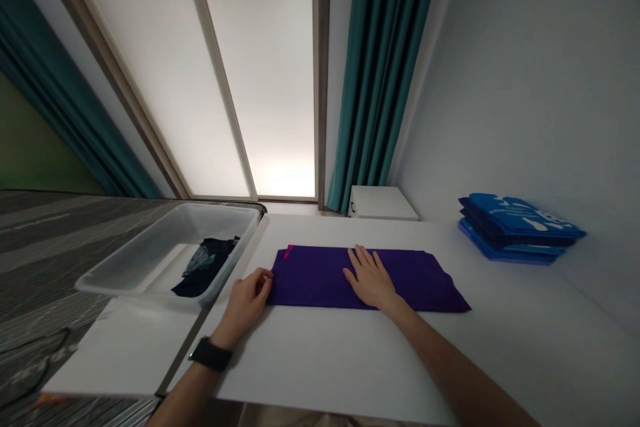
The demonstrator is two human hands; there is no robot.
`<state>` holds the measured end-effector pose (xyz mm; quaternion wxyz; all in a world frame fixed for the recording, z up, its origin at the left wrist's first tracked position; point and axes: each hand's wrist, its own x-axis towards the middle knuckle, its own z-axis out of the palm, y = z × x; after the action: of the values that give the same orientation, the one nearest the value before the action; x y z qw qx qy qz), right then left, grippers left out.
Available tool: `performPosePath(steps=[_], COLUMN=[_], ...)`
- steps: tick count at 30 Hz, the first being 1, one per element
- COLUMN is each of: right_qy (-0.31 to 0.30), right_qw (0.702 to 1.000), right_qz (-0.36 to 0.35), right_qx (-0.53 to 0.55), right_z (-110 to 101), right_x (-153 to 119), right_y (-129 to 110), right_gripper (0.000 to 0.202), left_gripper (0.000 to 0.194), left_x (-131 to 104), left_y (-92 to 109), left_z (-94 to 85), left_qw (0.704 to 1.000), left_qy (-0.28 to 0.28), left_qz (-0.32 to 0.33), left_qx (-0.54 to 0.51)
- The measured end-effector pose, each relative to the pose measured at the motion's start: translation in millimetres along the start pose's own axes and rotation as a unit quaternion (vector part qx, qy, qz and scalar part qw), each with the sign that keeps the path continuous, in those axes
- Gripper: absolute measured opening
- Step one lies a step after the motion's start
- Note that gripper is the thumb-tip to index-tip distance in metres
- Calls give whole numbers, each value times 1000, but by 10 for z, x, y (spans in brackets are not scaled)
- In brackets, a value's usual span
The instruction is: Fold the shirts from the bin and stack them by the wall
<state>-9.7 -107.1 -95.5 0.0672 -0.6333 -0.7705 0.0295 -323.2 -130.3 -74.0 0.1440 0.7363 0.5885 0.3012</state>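
Observation:
A folded purple cloth [315, 277] lies flat as a long strip on the white table [320, 353], with a small red-pink bit showing at its upper left corner. Whether it is a garment or a bag cannot be made out. My right hand [371, 278] rests palm down on its middle, fingers spread. At the cloth's left end, my left hand [250, 297] has curled fingers, with thumb and fingertips closed on the edge. A black watch [211, 353] is on my left wrist.
Left of the cloth stands a translucent plastic bin [135, 267] holding dark clothing [213, 263]. A stack of folded blue pieces with white print [520, 227] sits at the right by the wall. Behind the table are a white cabinet [383, 203] and teal curtains [385, 67].

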Motion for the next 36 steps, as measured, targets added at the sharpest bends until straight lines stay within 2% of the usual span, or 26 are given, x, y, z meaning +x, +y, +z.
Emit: performPosePath(steps=[6,14,18,21,24,29,32,36], right_qy=[-8,-3,1,3,1,7,10,10], right_qw=[1000,1000,1000,1000,1000,1000,1000,1000], right_qz=[-9,-18,-27,-24,-15,3,8,15], right_qx=[-11,-6,-7,-9,-8,-12,-9,7], right_z=[-28,-12,-16,-13,-13,-22,-24,-27], right_x=[-18,-17,-23,-23,-21,-32,-37,-38], right_y=[228,263,278,275,250,197,187,222], right_gripper=[68,67,65,65,65,62,59,59], left_gripper=[28,31,32,39,47,55,55,53], left_x=[-7,9,-28,-41,13,244,370,436], left_y=[35,2,45,190,441,841,895,790], left_z=[-18,-5,5,59,213,685,922,1016], left_qw=[1000,1000,995,986,973,951,953,955], left_qy=[-12,-12,43,30,-10,-66,-81,-78], left_qz=[1,3,75,133,192,262,238,209], left_qx=[5,15,49,95,124,147,171,196])
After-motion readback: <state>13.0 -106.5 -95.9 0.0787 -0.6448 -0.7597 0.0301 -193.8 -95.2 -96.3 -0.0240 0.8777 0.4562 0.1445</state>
